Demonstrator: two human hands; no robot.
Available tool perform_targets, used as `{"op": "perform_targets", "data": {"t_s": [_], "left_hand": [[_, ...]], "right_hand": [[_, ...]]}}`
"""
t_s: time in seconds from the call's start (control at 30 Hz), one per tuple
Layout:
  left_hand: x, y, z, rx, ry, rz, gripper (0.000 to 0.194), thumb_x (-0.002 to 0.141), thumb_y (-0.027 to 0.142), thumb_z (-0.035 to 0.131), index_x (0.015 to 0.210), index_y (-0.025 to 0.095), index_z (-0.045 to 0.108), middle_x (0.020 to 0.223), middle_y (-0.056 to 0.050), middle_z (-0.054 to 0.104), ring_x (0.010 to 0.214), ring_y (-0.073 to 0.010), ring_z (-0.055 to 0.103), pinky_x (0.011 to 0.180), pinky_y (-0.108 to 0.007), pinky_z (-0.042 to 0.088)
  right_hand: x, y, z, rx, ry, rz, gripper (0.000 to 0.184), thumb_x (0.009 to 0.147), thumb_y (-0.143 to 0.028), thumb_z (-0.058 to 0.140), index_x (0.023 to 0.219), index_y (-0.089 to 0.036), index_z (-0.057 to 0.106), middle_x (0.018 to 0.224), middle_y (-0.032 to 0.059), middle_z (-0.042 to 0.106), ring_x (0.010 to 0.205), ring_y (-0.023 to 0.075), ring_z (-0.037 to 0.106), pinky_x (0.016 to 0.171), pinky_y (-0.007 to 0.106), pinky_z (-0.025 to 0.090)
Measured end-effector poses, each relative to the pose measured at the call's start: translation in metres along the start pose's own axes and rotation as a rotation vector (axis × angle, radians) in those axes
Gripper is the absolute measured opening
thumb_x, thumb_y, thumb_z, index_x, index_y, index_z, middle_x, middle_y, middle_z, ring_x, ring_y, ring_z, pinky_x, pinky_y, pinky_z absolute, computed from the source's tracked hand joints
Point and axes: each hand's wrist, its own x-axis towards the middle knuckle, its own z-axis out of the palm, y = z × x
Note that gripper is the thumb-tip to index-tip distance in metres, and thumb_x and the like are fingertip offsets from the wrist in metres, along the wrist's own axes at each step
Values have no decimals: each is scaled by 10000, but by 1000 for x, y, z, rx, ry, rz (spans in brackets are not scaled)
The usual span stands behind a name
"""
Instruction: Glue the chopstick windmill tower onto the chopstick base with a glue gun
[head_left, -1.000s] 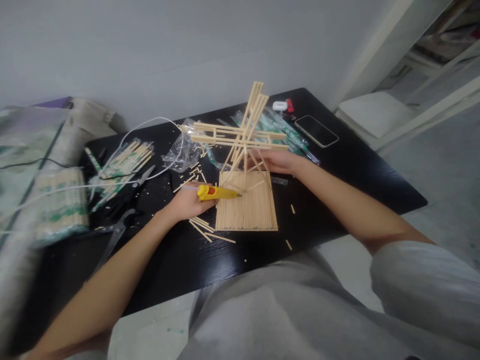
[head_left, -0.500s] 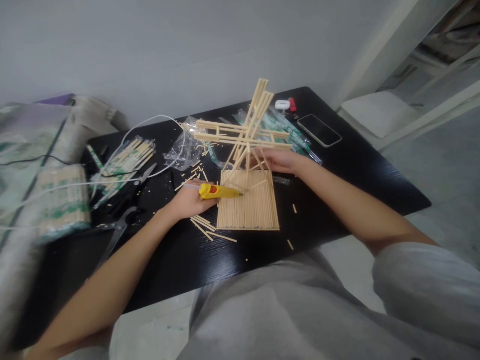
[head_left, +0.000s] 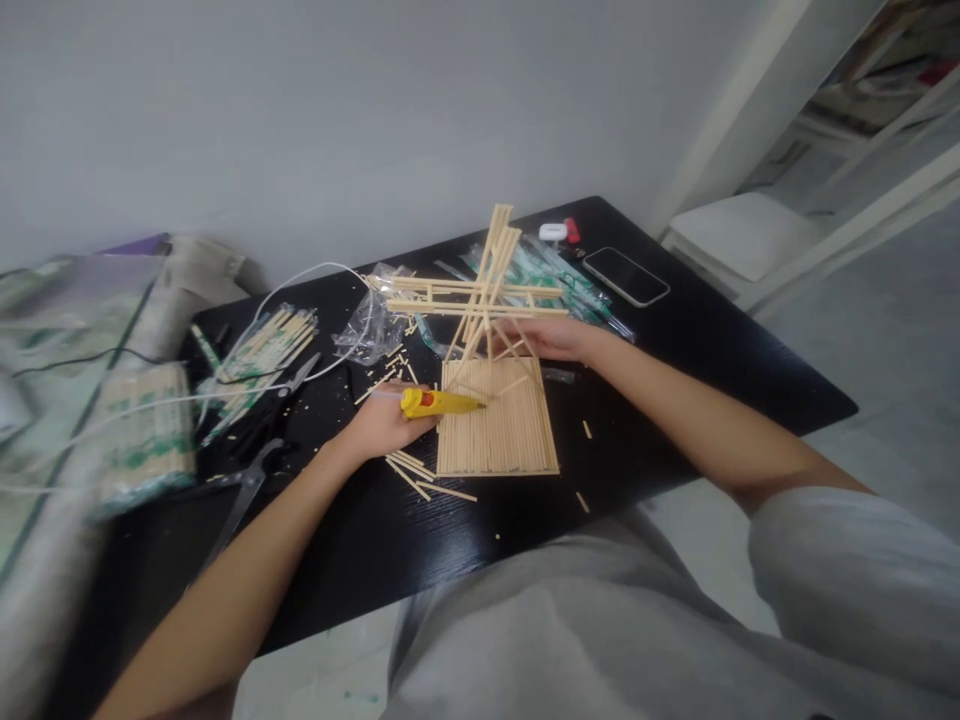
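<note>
A windmill model [head_left: 486,300] of thin wooden sticks stands on the table, its crossed blades above slanting legs. The legs rise from a flat square base [head_left: 495,440] of sticks laid side by side. My left hand [head_left: 390,420] is closed around a yellow hot glue gun [head_left: 435,403]. The gun's nozzle points right, over the base and in front of the legs. My right hand [head_left: 551,338] is at the back right of the model, its fingers closed about the legs and partly hidden by the sticks.
Loose cut sticks [head_left: 412,470] lie left of the base. Farther left are scissors [head_left: 296,378], pliers [head_left: 255,470] and bagged sticks [head_left: 146,430]. A white cable [head_left: 300,272] loops across the black table. Clear wrappers [head_left: 555,275] and a phone [head_left: 626,276] lie at the back right.
The view has shifted slightly, so the table sits lower in the picture. Both hands, the glue gun and the model keep nearly the same places relative to one another.
</note>
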Motion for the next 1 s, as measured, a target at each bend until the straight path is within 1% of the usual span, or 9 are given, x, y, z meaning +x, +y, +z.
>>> {"op": "perform_targets", "data": {"t_s": [0.17, 0.4, 0.63, 0.77, 0.9, 1.0], "left_hand": [[0, 1, 0, 37, 11, 11, 213, 915, 281, 695, 726, 201, 637, 708, -2, 705, 652, -166, 675, 688, -277, 522], [1, 0, 0, 27, 7, 26, 217, 924, 291, 675, 726, 207, 648, 706, -8, 710, 656, -172, 685, 688, -285, 535], [1, 0, 0, 9, 12, 24, 233, 923, 297, 672, 712, 207, 635, 685, -3, 692, 620, -159, 660, 658, -281, 534], [1, 0, 0, 13, 7, 13, 218, 906, 280, 692, 709, 208, 633, 683, 2, 693, 642, -163, 671, 677, -278, 551], [1, 3, -1, -14, 15, 17, 219, 921, 279, 671, 716, 211, 639, 687, 1, 701, 630, -160, 671, 668, -279, 557], [1, 3, -1, -10, 17, 18, 217, 921, 279, 674, 718, 210, 645, 693, -1, 708, 630, -160, 677, 661, -278, 555]], "right_hand": [[0, -1, 2, 2, 7, 5, 231, 1164, -224, 600, 1135, -123, 805, 1011, 108, 823, 907, 171, 785, 900, 282, 643], [3, 0, 0, 24, 7, 15, 230, 1157, -224, 613, 1115, -111, 809, 1006, 112, 824, 919, 178, 789, 903, 282, 649], [2, 1, 0, 30, -9, 4, 265, 1174, -202, 568, 1127, -104, 809, 1021, 109, 818, 930, 170, 788, 920, 288, 650], [3, 2, 0, 32, -9, 10, 233, 1165, -219, 600, 1146, -102, 801, 1027, 115, 820, 936, 170, 787, 912, 280, 647], [3, 2, 0, 33, -5, 10, 236, 1164, -218, 599, 1116, -118, 807, 1002, 112, 822, 921, 172, 789, 905, 282, 654], [3, 1, 1, 32, -4, 5, 205, 1147, -230, 635, 1106, -135, 812, 1013, 110, 827, 925, 176, 792, 900, 282, 658]]}}
